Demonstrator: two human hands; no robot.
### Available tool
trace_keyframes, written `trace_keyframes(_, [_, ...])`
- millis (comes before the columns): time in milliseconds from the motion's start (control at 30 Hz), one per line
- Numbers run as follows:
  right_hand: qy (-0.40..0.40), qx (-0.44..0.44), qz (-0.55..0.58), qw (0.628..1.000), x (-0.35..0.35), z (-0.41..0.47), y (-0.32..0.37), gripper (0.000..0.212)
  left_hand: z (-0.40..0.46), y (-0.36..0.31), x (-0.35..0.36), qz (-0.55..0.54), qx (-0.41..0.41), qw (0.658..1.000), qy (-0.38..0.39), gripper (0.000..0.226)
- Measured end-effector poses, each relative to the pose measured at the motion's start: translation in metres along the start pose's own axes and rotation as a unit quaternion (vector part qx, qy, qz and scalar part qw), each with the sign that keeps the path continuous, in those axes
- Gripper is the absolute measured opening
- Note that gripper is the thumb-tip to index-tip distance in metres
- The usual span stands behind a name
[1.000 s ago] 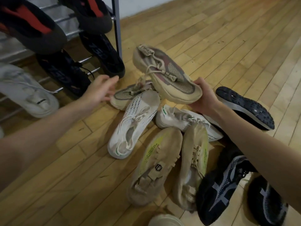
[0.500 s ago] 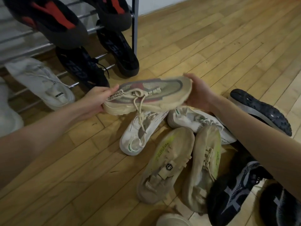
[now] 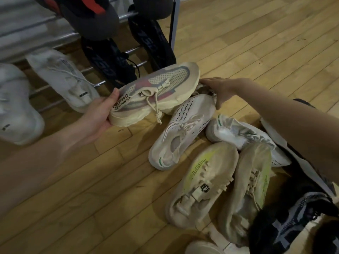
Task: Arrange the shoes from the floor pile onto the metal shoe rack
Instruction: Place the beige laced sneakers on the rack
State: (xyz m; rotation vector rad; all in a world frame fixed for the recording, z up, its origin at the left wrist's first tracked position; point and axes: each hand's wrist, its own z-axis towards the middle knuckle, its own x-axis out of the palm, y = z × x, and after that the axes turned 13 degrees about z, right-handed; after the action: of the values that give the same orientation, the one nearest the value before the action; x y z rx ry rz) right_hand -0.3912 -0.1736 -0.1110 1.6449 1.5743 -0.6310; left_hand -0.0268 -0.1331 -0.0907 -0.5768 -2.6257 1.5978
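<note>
My left hand [image 3: 99,112] grips the heel of a beige mesh shoe with pink and grey panels [image 3: 165,88] and holds it level above the floor, just in front of the metal shoe rack [image 3: 55,38]. My right hand [image 3: 220,88] is off that shoe and lies on a second beige shoe [image 3: 204,91] in the floor pile, fingers over its top and thumb down its side. The held shoe and a white knit shoe [image 3: 183,132] hide most of that second shoe.
The rack's lower rails carry two black shoes [image 3: 110,61] and two white shoes [image 3: 62,76]; black-and-red shoes [image 3: 88,15] sit above. Its right post [image 3: 172,24] stands close by. The pile holds another white shoe [image 3: 238,134], a beige neon-striped pair [image 3: 205,182] and black shoes [image 3: 293,217].
The beige shoe passed from my right hand to my left, which now holds it alone nearer the rack. My right hand let go and dropped onto a second beige shoe in the pile.
</note>
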Motion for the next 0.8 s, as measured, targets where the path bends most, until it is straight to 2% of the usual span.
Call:
trace_keyframes(67, [-0.018, 0.006, -0.029, 0.999, 0.001, -0.001, 0.004, 0.125, -0.002, 0.001, 0.000, 0.006, 0.003, 1.000, -0.009, 0.031])
trace_keyframes(200, [-0.125, -0.010, -0.025, 0.992, 0.008, -0.011, 0.001, 0.098, -0.010, -0.001, 0.000, 0.004, 0.018, 1.000, -0.024, 0.029])
trace_keyframes(300, [-0.232, -0.004, 0.004, 0.973, 0.004, -0.034, -0.003, 0.080, -0.016, -0.010, -0.001, -0.008, 0.032, 0.998, -0.051, 0.029])
trace_keyframes(400, [-0.342, 0.034, 0.032, 0.939, 0.000, -0.064, 0.002, 0.073, -0.026, -0.022, -0.003, -0.009, 0.061, 0.994, -0.091, 0.028])
trace_keyframes(500, [-0.403, 0.082, 0.105, 0.906, 0.005, -0.095, 0.012, 0.073, -0.037, -0.031, -0.004, 0.004, 0.105, 0.986, -0.132, 0.031])
trace_keyframes(567, [-0.422, 0.120, 0.191, 0.878, 0.016, -0.115, 0.021, 0.073, -0.046, -0.040, -0.005, 0.013, 0.123, 0.980, -0.154, 0.041])
trace_keyframes(633, [-0.451, 0.144, 0.280, 0.835, 0.029, -0.132, 0.036, 0.073, -0.058, -0.052, -0.006, 0.015, 0.143, 0.972, -0.185, 0.056])
trace_keyframes(700, [-0.472, 0.131, 0.358, 0.795, 0.045, -0.141, 0.055, 0.074, -0.070, -0.064, -0.006, 0.016, 0.182, 0.959, -0.215, 0.049])
trace_keyframes(800, [-0.504, 0.064, 0.415, 0.755, 0.066, -0.147, 0.088, 0.075, -0.091, -0.075, -0.010, -0.024, 0.217, 0.934, -0.283, 0.038])
